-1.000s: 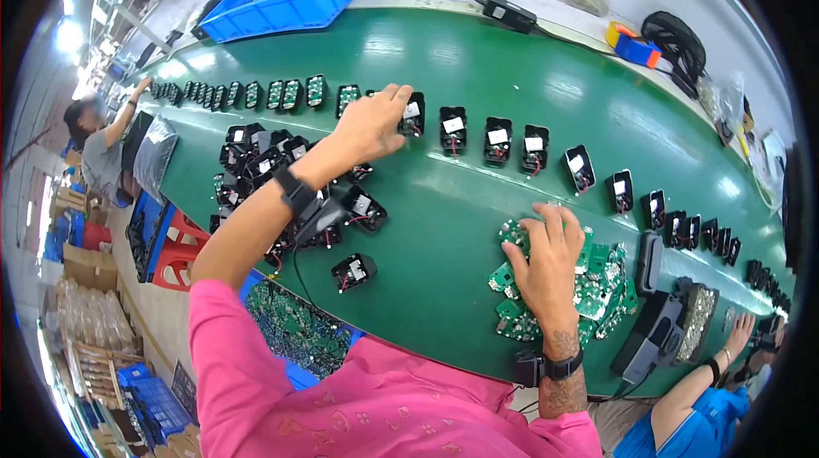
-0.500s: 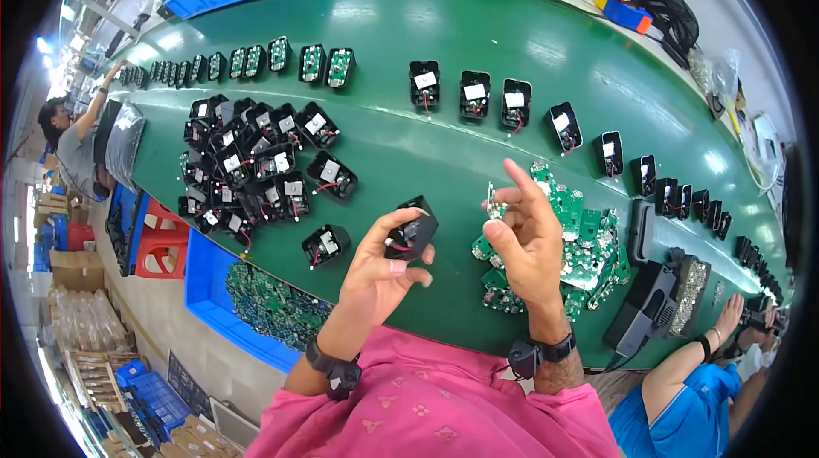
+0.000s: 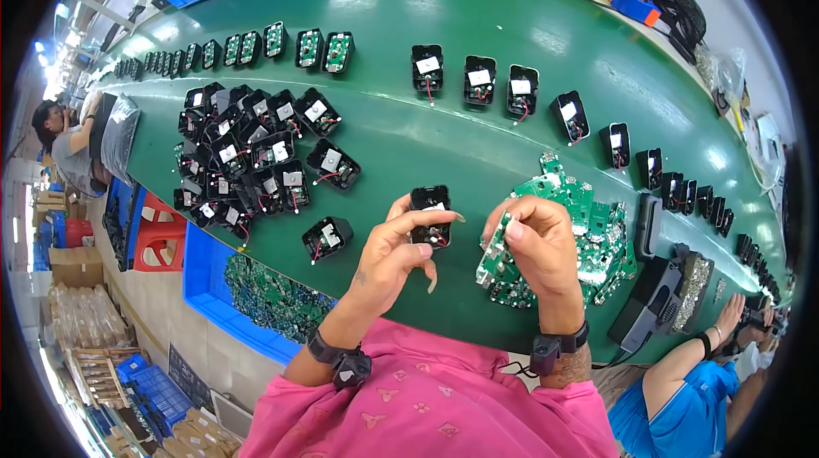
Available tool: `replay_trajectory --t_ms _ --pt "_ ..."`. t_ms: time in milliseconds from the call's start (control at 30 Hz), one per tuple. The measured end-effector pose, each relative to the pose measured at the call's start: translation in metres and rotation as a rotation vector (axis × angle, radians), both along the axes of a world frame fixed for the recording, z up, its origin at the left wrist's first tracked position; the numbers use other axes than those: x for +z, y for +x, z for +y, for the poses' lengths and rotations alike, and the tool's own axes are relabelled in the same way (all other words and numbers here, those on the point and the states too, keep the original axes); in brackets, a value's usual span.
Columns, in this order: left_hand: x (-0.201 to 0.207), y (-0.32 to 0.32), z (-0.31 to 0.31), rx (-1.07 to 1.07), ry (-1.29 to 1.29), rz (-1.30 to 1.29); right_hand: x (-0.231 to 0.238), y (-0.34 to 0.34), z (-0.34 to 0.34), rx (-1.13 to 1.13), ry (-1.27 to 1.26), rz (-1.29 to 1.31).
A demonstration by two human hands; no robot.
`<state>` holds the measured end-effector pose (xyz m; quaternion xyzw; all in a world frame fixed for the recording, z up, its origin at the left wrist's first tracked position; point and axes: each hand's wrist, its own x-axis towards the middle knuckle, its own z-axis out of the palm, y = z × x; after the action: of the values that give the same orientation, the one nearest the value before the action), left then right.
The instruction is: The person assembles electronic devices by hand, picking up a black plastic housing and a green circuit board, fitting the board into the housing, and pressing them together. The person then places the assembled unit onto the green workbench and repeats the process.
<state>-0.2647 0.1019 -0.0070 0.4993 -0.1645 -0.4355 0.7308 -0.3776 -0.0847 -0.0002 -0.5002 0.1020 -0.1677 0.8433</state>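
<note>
A small green circuit board is pinched upright between the thumb and fingers of my right hand, over the near edge of a heap of similar boards. My left hand is open, its fingers apart at a black plastic housing. One finger reaches across this housing, and the thumb is beside its lower end. The housing's opening faces up, showing a white patch and a thin red wire inside. Whether it rests on the table is hidden.
Left stands a pile of black housings, with a lone housing nearer. Board-filled housings and others with white patches line the far side of the green table. A blue bin holds boards. Co-workers sit at both sides.
The housing at my left hand has turned from tilted to opening upward, and the left fingers have spread. My right hand has closed on the board and brought it lower.
</note>
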Motion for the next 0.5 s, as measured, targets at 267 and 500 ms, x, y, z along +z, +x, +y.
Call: replay_trajectory --t_ms 267,500 --pt "-0.008 -0.004 -0.001 0.071 0.125 -0.219 -0.004 0.004 0.009 0.085 -0.034 0.168" --pt "-0.011 -0.013 -0.011 0.169 0.142 -0.447 -0.013 0.01 0.019 -0.085 -0.125 0.224"
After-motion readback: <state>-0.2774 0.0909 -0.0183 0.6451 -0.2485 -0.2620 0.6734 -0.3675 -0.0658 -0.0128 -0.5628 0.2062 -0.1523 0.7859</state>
